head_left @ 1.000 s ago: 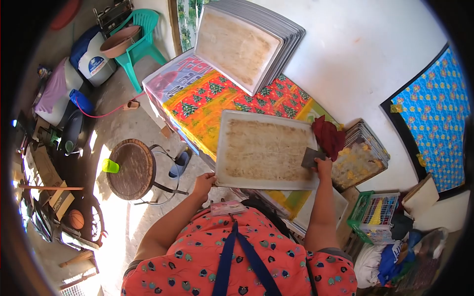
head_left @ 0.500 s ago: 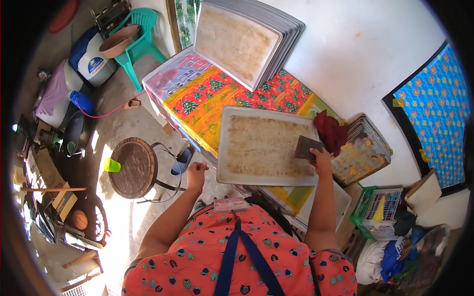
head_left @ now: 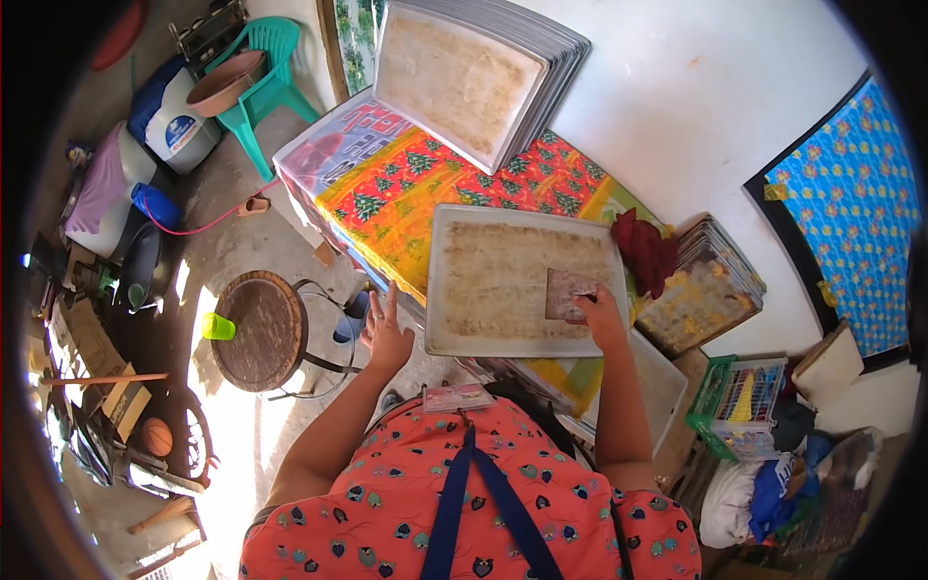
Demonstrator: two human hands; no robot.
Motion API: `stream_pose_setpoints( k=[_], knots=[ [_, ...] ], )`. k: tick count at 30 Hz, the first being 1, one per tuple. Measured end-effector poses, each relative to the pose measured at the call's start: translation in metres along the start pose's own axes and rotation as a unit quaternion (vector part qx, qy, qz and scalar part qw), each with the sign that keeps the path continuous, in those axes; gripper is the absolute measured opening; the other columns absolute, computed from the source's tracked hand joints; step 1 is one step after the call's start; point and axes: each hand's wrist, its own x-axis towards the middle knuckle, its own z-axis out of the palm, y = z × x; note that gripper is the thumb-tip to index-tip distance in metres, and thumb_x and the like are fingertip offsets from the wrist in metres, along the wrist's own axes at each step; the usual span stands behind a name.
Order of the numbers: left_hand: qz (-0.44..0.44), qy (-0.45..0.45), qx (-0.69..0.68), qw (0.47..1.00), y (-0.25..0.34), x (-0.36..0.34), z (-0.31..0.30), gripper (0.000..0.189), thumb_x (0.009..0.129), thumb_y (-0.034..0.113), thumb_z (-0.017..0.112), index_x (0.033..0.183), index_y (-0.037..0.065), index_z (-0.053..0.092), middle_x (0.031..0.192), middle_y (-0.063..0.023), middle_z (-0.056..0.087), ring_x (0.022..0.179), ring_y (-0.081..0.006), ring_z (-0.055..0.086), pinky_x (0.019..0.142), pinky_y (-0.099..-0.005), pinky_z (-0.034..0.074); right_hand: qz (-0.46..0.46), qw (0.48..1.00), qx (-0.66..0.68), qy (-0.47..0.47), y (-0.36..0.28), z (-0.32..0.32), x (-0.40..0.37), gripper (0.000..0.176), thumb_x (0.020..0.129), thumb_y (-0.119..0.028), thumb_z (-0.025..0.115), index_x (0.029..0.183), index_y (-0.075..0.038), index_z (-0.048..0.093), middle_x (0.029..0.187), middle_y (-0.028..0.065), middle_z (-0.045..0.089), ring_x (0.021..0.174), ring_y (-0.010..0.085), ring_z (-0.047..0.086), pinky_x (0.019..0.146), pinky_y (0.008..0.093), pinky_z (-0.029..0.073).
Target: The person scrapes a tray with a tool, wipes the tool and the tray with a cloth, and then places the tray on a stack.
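My right hand point(head_left: 603, 317) grips a flat rectangular scraper point(head_left: 568, 294) by its near edge, held over the right part of a baking tray point(head_left: 493, 290). Brown baked-on marks cover the tray's flat surface, and its pale rim faces me. To the left of the tray, my left hand point(head_left: 388, 338) is in the air with its fingers spread and nothing in them. A dark red cloth point(head_left: 643, 253) lies bunched at the tray's right edge, just beyond my right hand.
A tall stack of trays point(head_left: 459, 82) leans at the table's far end. More stained trays point(head_left: 698, 295) stand against the wall at right. A round stool point(head_left: 261, 333) with a yellow-green cup point(head_left: 218, 327) is at left. A green crate point(head_left: 713, 401) sits low on the right.
The scraper has moved left over the tray and its face now looks lighter. My left hand has risen slightly and gone from curled to spread fingers.
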Motion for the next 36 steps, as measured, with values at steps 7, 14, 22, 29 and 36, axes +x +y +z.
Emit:
stream_pose_setpoints(
  k=[7,14,22,29,36],
  knots=[
    [0.135,-0.083,0.120,0.980,0.011,0.002,-0.006,0.065,0.080,0.025,0.059,0.140,0.020,0.035,0.149,-0.0174,0.025,0.138,-0.0393,0.017,0.100,-0.0691,0.012,-0.074,0.956,-0.282,0.026,-0.007,0.017,-0.021,0.035,0.082,-0.014,0.061,0.111,0.002,0.050,0.086,0.0190,0.063,0.077,0.0276,0.064,0.060,0.0396,0.052],
    [0.300,-0.172,0.226,0.910,0.042,0.014,0.003,0.066,0.081,0.031,0.058,0.141,0.015,0.034,0.147,-0.0195,0.028,0.138,-0.0398,0.019,0.102,-0.0699,0.011,-0.165,0.851,-0.498,-0.029,-0.002,0.052,-0.044,0.033,0.081,-0.012,0.052,0.113,-0.009,0.060,0.097,0.0221,0.063,0.089,0.0392,0.060,0.075,0.0447,0.048],
    [0.394,-0.213,0.339,0.828,0.048,0.016,0.043,0.097,0.068,0.066,0.063,0.144,0.014,0.031,0.147,-0.0273,0.023,0.135,-0.0494,0.020,0.104,-0.0684,0.004,-0.227,0.788,-0.571,0.027,0.070,0.100,-0.078,0.042,0.080,-0.010,0.057,0.122,-0.014,0.057,0.124,0.0151,0.055,0.115,0.0346,0.051,0.095,0.0419,0.042],
    [0.432,-0.226,0.424,0.764,0.059,0.018,0.043,0.106,0.060,0.063,0.071,0.141,0.005,0.033,0.139,-0.0365,0.029,0.126,-0.0540,0.034,0.104,-0.0676,0.010,-0.176,0.773,-0.607,0.060,0.089,0.110,-0.075,0.046,0.079,-0.012,0.058,0.125,-0.013,0.054,0.125,0.0134,0.055,0.118,0.0303,0.049,0.096,0.0462,0.039],
    [0.417,-0.207,0.397,0.791,0.063,0.014,0.040,0.098,0.060,0.042,0.077,0.140,0.002,0.035,0.138,-0.0371,0.030,0.124,-0.0556,0.036,0.103,-0.0680,0.014,-0.196,0.720,-0.662,0.066,0.089,0.117,-0.089,0.042,0.082,-0.015,0.050,0.124,-0.014,0.054,0.119,0.0110,0.057,0.110,0.0289,0.053,0.094,0.0528,0.036]
  ],
)
